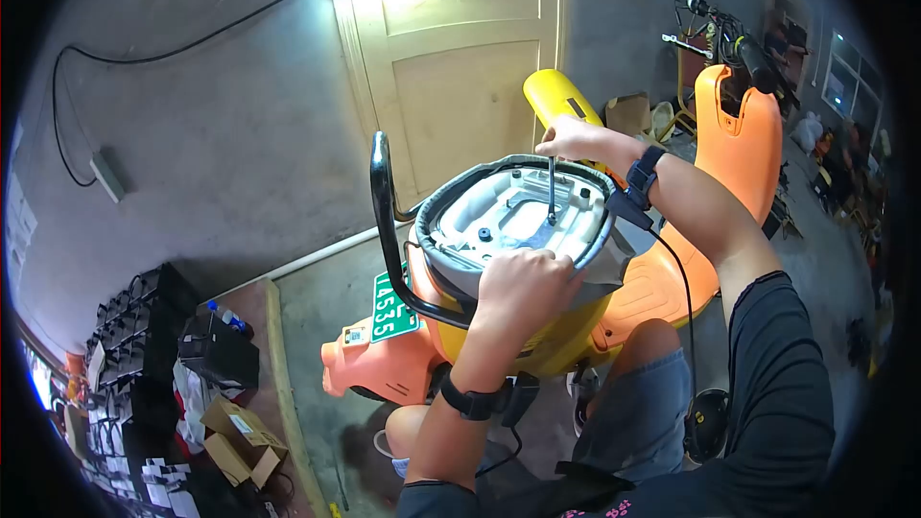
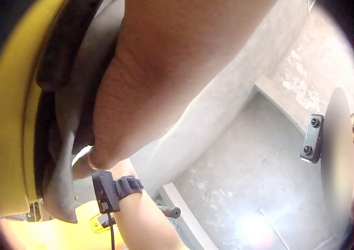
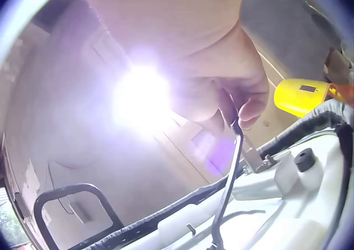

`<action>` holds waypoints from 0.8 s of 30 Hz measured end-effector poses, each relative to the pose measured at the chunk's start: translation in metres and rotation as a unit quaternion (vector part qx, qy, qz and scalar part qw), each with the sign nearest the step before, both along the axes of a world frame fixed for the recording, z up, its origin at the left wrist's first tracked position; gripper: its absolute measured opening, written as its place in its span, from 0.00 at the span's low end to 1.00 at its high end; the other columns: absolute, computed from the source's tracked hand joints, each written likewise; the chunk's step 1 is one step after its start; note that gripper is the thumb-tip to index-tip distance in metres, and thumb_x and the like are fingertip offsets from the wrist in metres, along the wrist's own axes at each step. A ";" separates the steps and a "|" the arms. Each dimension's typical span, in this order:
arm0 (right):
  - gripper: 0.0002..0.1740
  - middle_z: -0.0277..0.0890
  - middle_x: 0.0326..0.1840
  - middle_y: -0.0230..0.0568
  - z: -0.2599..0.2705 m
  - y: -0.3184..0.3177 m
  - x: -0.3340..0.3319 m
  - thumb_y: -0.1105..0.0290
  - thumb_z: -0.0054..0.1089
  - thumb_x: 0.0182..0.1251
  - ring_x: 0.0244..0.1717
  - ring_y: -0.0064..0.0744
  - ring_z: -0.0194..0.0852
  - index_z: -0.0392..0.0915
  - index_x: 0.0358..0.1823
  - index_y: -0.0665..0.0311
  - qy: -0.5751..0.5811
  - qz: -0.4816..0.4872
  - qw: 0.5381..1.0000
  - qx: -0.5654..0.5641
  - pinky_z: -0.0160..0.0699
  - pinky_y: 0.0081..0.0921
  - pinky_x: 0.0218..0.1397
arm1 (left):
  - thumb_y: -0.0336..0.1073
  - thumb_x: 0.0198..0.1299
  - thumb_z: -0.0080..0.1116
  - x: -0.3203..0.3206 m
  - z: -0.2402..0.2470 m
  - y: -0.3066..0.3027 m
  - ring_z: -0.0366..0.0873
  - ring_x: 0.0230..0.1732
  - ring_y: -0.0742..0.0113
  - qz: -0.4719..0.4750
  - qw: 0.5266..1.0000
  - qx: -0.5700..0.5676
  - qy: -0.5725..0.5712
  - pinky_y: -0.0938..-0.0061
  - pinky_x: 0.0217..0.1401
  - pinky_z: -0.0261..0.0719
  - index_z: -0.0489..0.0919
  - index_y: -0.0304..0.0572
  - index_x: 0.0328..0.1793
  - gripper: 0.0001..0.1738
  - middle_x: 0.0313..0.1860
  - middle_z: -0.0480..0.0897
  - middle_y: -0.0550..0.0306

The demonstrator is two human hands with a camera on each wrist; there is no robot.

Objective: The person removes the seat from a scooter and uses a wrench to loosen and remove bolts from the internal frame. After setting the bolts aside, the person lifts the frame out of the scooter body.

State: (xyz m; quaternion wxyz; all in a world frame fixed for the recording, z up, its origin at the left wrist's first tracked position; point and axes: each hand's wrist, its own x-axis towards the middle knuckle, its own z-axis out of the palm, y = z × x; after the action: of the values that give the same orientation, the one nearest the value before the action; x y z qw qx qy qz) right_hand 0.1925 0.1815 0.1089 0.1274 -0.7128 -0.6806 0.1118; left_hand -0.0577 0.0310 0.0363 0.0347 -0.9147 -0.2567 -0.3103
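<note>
An upturned seat, with a white underside and grey cover edge, lies on the scooter. My right hand pinches the top of a thin dark metal rod, which stands nearly upright with its lower end on the seat underside. In the right wrist view, fingers of my right hand are curled round the top of the rod. My left hand grips the near rim of the seat, its knuckles up. The left wrist view shows my left hand against the grey cover, fingertips mostly hidden.
A black grab rail rises left of the seat above a green plate. The scooter's orange floorboard extends right, and a yellow part stands beyond. Boxes sit at lower left; a cable hangs from my right wrist.
</note>
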 end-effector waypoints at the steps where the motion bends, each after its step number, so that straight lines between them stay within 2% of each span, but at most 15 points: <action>1: 0.22 0.83 0.29 0.43 0.000 0.007 -0.003 0.56 0.66 0.65 0.32 0.35 0.82 0.87 0.44 0.72 -0.019 0.017 1.000 -0.009 0.78 0.35 0.39 | 0.52 0.65 0.60 0.000 0.000 0.000 0.85 0.25 0.56 0.002 1.000 -0.002 -0.001 0.63 0.28 0.81 0.84 0.46 0.27 0.20 0.22 0.84 0.55; 3: 0.22 0.86 0.32 0.45 0.000 0.016 -0.012 0.57 0.67 0.62 0.34 0.37 0.84 0.88 0.43 0.72 -0.038 0.028 0.999 -0.016 0.80 0.33 0.42 | 0.52 0.65 0.60 0.000 0.002 0.000 0.85 0.25 0.56 -0.002 1.000 -0.010 0.008 0.64 0.28 0.81 0.84 0.46 0.28 0.20 0.22 0.84 0.55; 5: 0.23 0.87 0.37 0.45 0.004 0.018 -0.027 0.58 0.63 0.63 0.40 0.40 0.85 0.87 0.49 0.71 -0.048 0.077 0.995 -0.029 0.81 0.36 0.49 | 0.51 0.65 0.60 0.000 0.002 0.000 0.85 0.25 0.56 -0.006 1.000 -0.011 0.006 0.63 0.28 0.81 0.84 0.46 0.28 0.20 0.22 0.84 0.55; 6: 0.21 0.86 0.39 0.47 0.004 0.024 -0.033 0.58 0.66 0.62 0.43 0.43 0.85 0.87 0.48 0.68 -0.075 0.114 0.990 -0.043 0.82 0.37 0.52 | 0.51 0.65 0.60 0.000 0.002 0.000 0.85 0.25 0.56 -0.009 1.000 -0.008 0.003 0.63 0.28 0.81 0.85 0.46 0.28 0.19 0.22 0.84 0.55; 7: 0.21 0.86 0.39 0.47 0.000 0.026 -0.040 0.58 0.66 0.62 0.43 0.43 0.85 0.87 0.48 0.68 -0.072 0.112 0.990 -0.045 0.82 0.37 0.52 | 0.51 0.65 0.60 0.000 0.002 0.000 0.85 0.25 0.56 -0.011 1.000 -0.010 0.006 0.63 0.28 0.81 0.85 0.46 0.28 0.19 0.22 0.84 0.55; 9: 0.18 0.87 0.38 0.50 -0.008 0.027 -0.056 0.60 0.68 0.60 0.41 0.44 0.86 0.87 0.43 0.68 -0.091 0.222 0.967 0.087 0.84 0.36 0.46 | 0.50 0.65 0.60 0.000 0.002 0.000 0.85 0.26 0.56 -0.013 1.000 -0.007 0.004 0.63 0.28 0.81 0.85 0.47 0.28 0.19 0.23 0.84 0.55; 12: 0.14 0.87 0.40 0.50 -0.004 0.005 -0.088 0.63 0.67 0.62 0.41 0.47 0.86 0.86 0.43 0.66 -0.011 0.282 0.958 0.055 0.84 0.37 0.48 | 0.50 0.64 0.61 0.000 0.003 0.001 0.85 0.25 0.55 -0.016 1.000 -0.013 -0.011 0.62 0.28 0.81 0.85 0.46 0.27 0.19 0.22 0.84 0.54; 13: 0.10 0.86 0.40 0.49 0.000 -0.006 -0.097 0.68 0.65 0.64 0.40 0.48 0.86 0.85 0.43 0.65 -0.028 0.323 0.945 0.048 0.83 0.38 0.48 | 0.50 0.64 0.61 -0.001 0.003 0.001 0.85 0.25 0.55 -0.015 1.000 -0.013 -0.010 0.62 0.28 0.81 0.85 0.46 0.27 0.19 0.22 0.84 0.54; 15: 0.10 0.86 0.38 0.50 0.007 -0.033 -0.106 0.69 0.64 0.64 0.40 0.50 0.85 0.84 0.42 0.66 -0.020 0.365 0.929 0.050 0.83 0.39 0.46 | 0.50 0.63 0.62 -0.001 0.003 0.000 0.84 0.25 0.54 -0.008 1.000 -0.013 -0.008 0.62 0.28 0.80 0.85 0.46 0.26 0.19 0.21 0.83 0.53; 17: 0.10 0.85 0.37 0.52 0.009 -0.055 -0.107 0.68 0.64 0.63 0.39 0.52 0.85 0.84 0.42 0.66 -0.071 0.368 0.925 0.058 0.82 0.41 0.45 | 0.50 0.62 0.63 -0.001 0.003 0.000 0.84 0.26 0.54 -0.009 1.000 -0.018 -0.007 0.61 0.29 0.80 0.86 0.46 0.26 0.19 0.21 0.83 0.53; 18: 0.10 0.85 0.36 0.52 0.013 -0.071 -0.107 0.69 0.64 0.60 0.38 0.52 0.85 0.83 0.40 0.66 -0.126 0.364 0.919 0.082 0.83 0.43 0.43 | 0.51 0.61 0.63 -0.001 0.004 0.000 0.84 0.26 0.53 -0.008 1.000 -0.021 -0.006 0.61 0.29 0.80 0.86 0.46 0.27 0.18 0.21 0.83 0.53; 19: 0.10 0.85 0.36 0.53 0.011 -0.083 -0.105 0.71 0.62 0.58 0.36 0.52 0.87 0.82 0.39 0.68 -0.223 0.379 0.889 0.126 0.85 0.42 0.41 | 0.51 0.61 0.63 0.000 0.004 -0.001 0.84 0.26 0.53 -0.012 1.000 -0.023 -0.007 0.61 0.29 0.80 0.86 0.46 0.27 0.18 0.21 0.83 0.53; 21: 0.08 0.85 0.35 0.53 0.006 -0.123 -0.098 0.72 0.62 0.58 0.35 0.52 0.87 0.81 0.36 0.70 -0.240 0.347 0.888 0.184 0.86 0.41 0.41 | 0.51 0.60 0.64 -0.001 0.007 -0.004 0.85 0.26 0.53 0.004 0.999 -0.045 -0.007 0.60 0.30 0.80 0.87 0.47 0.27 0.18 0.21 0.83 0.53; 23: 0.08 0.85 0.34 0.54 0.012 -0.158 -0.090 0.72 0.61 0.59 0.36 0.52 0.88 0.80 0.38 0.70 -0.252 0.315 0.904 0.144 0.87 0.40 0.42 | 0.51 0.60 0.63 0.000 0.010 -0.006 0.85 0.27 0.54 0.017 0.997 -0.068 0.020 0.60 0.31 0.81 0.88 0.48 0.29 0.17 0.23 0.84 0.53; 24: 0.08 0.83 0.30 0.45 0.004 -0.163 -0.077 0.72 0.62 0.59 0.32 0.45 0.87 0.77 0.39 0.65 -0.282 0.328 0.883 0.182 0.86 0.36 0.35 | 0.50 0.61 0.62 0.001 0.007 -0.005 0.85 0.27 0.55 0.014 0.999 -0.051 0.007 0.61 0.31 0.81 0.87 0.46 0.29 0.17 0.23 0.84 0.53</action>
State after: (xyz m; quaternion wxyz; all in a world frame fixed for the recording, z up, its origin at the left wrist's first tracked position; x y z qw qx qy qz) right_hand 0.1159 0.0180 0.1126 0.0134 -0.4143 -0.8912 -0.1844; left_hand -0.0571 0.0265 0.0431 -0.0059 -0.9139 -0.2843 -0.2897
